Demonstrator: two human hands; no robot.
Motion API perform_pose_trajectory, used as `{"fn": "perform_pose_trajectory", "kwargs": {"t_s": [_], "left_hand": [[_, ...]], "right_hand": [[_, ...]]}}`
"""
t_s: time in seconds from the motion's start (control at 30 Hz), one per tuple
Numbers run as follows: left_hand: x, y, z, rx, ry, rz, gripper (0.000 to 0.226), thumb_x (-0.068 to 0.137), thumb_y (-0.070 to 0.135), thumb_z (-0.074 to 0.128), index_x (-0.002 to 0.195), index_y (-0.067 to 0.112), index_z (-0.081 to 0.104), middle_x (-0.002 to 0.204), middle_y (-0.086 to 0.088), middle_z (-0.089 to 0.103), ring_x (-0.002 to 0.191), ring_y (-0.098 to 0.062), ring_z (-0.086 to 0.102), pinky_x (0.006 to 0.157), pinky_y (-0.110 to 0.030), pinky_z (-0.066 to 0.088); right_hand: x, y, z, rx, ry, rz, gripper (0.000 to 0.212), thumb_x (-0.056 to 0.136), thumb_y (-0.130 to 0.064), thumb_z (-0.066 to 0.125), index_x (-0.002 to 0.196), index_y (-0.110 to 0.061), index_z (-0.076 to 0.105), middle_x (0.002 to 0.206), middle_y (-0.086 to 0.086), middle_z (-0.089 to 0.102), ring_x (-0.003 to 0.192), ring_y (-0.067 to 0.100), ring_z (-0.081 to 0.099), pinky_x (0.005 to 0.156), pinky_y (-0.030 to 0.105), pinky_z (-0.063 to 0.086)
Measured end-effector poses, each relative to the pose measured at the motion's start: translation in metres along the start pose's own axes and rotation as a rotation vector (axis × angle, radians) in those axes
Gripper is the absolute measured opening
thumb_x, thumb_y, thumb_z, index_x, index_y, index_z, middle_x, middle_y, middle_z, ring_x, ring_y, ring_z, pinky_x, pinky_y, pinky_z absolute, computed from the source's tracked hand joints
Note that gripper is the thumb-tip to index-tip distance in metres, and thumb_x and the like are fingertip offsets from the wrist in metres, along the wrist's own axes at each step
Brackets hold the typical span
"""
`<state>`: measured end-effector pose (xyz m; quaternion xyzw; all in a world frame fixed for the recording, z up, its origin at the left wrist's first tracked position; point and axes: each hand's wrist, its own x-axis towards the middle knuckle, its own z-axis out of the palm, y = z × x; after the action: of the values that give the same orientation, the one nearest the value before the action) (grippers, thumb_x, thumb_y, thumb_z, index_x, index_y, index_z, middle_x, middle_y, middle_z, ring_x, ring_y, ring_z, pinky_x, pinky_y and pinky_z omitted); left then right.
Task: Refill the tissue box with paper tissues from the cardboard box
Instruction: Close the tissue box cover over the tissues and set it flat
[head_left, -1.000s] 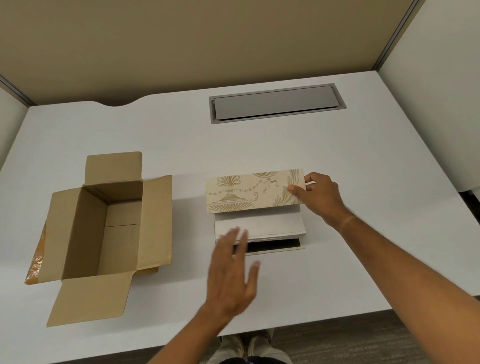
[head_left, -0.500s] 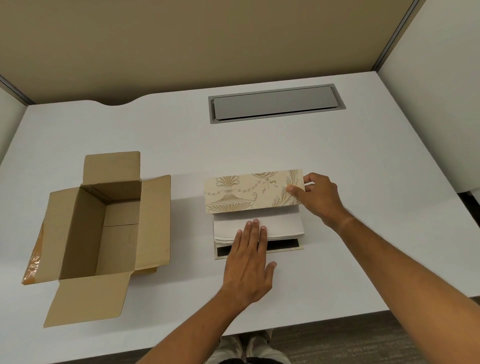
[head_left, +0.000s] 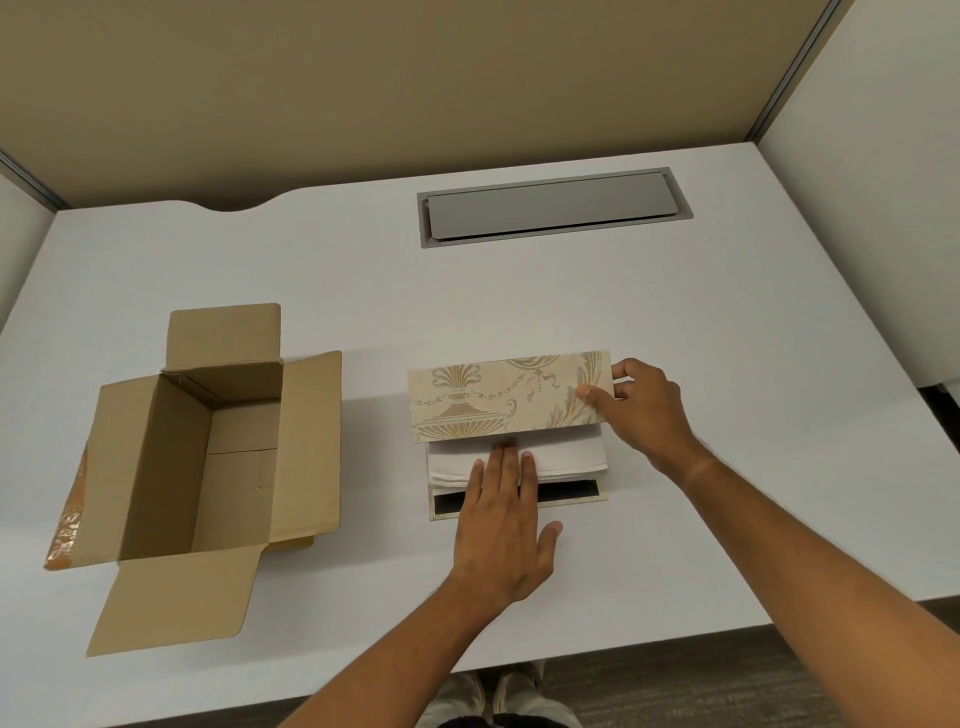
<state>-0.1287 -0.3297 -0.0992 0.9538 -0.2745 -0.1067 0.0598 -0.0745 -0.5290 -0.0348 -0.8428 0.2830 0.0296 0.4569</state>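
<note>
Tissue box (head_left: 519, 501) sits mid worktop (head_left: 675, 364), lid (head_left: 498, 397) raised. Right hand (head_left: 641, 410) grip pinches lid's right end, thumb in front, fingers behind. Left hand (head_left: 506, 530) lies flat, fingers straight, pressing white tissues (head_left: 566, 457) stacked inside box. Cardboard box (head_left: 208, 462) stands well left w/ flaps open.

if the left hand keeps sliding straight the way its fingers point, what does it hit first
Probably the raised patterned lid, which the right hand grips. The left hand lies flat on the tissues, fingertips almost at the lid's lower edge; depth there is unclear.
</note>
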Motion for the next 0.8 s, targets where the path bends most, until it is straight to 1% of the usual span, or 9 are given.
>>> {"fn": "perform_pose_trajectory", "kwargs": {"t_s": [0.07,0.1,0.2,0.3,0.4,0.5,0.63,0.73,0.8], "left_hand": [[0.000,0.001,-0.002,-0.002,-0.022,0.004,0.081,0.090,0.059,0.032,0.152,0.009,0.014,0.160,-0.016,0.009,0.148,-0.032,0.004,0.118,-0.052,0.007],[0.000,0.001,-0.003,0.002,-0.020,0.002,0.081,0.090,0.059,0.033,0.152,0.009,0.016,0.160,-0.016,0.011,0.148,-0.033,0.006,0.118,-0.052,0.006],[0.000,0.002,-0.004,0.015,-0.014,-0.007,0.080,0.086,0.059,0.040,0.146,0.006,0.035,0.152,-0.018,0.035,0.142,-0.036,0.029,0.116,-0.051,0.015],[-0.001,0.002,-0.004,0.016,0.028,-0.004,0.078,0.084,0.059,0.043,0.142,0.007,0.041,0.143,-0.017,0.046,0.133,-0.036,0.041,0.115,-0.051,0.023],[-0.003,0.002,-0.005,0.006,0.044,-0.001,0.076,0.084,0.058,0.042,0.140,0.006,0.041,0.138,-0.017,0.048,0.127,-0.035,0.044,0.114,-0.051,0.028],[-0.004,0.003,-0.004,-0.006,0.057,-0.004,0.077,0.083,0.057,0.045,0.140,0.006,0.042,0.138,-0.017,0.049,0.128,-0.035,0.044,0.113,-0.051,0.029],[-0.007,0.003,0.000,0.010,0.077,0.000,0.077,0.080,0.057,0.050,0.139,0.006,0.044,0.140,-0.016,0.050,0.130,-0.036,0.045,0.113,-0.050,0.024],[-0.008,0.004,0.001,0.006,0.063,-0.011,0.076,0.080,0.057,0.050,0.137,0.007,0.047,0.138,-0.016,0.052,0.128,-0.036,0.047,0.112,-0.050,0.027],[-0.009,0.004,0.002,0.004,0.057,-0.016,0.074,0.081,0.057,0.050,0.136,0.008,0.047,0.137,-0.016,0.053,0.126,-0.036,0.048,0.111,-0.049,0.030]], "right_hand": [[-0.003,0.001,0.000,-0.007,0.000,0.002,0.034,0.084,-0.036,0.077,0.103,-0.011,0.063,0.107,0.006,0.075,0.088,0.020,0.073,0.074,0.030,0.060],[-0.005,0.002,0.000,-0.014,-0.002,0.003,0.034,0.084,-0.035,0.077,0.103,-0.011,0.062,0.108,0.006,0.075,0.088,0.021,0.073,0.074,0.029,0.060],[-0.012,0.004,0.001,-0.017,-0.010,0.016,0.034,0.084,-0.034,0.076,0.104,-0.010,0.061,0.108,0.007,0.075,0.088,0.021,0.073,0.068,0.021,0.058],[-0.020,0.006,0.000,-0.018,-0.018,0.023,0.034,0.084,-0.033,0.076,0.103,-0.011,0.059,0.107,0.008,0.076,0.086,0.020,0.073,0.065,0.018,0.056],[-0.028,0.010,0.001,0.006,-0.012,0.034,0.031,0.085,-0.031,0.076,0.101,-0.011,0.059,0.103,0.007,0.077,0.082,0.018,0.074,0.061,0.015,0.051],[-0.035,0.016,0.002,0.013,0.005,0.037,0.025,0.088,-0.029,0.073,0.098,-0.010,0.059,0.104,0.009,0.077,0.083,0.020,0.074,0.063,0.016,0.053],[-0.040,0.023,0.002,-0.023,0.011,0.044,0.023,0.088,-0.028,0.073,0.094,-0.008,0.061,0.098,0.010,0.078,0.079,0.019,0.072,0.057,0.013,0.045],[-0.042,0.028,0.002,-0.027,0.005,0.059,0.025,0.086,-0.028,0.075,0.091,-0.008,0.061,0.096,0.009,0.077,0.081,0.019,0.073,0.057,0.015,0.046],[-0.043,0.031,0.002,-0.033,0.005,0.058,0.026,0.086,-0.028,0.076,0.090,-0.008,0.061,0.097,0.010,0.077,0.082,0.020,0.072,0.061,0.017,0.049]]}}
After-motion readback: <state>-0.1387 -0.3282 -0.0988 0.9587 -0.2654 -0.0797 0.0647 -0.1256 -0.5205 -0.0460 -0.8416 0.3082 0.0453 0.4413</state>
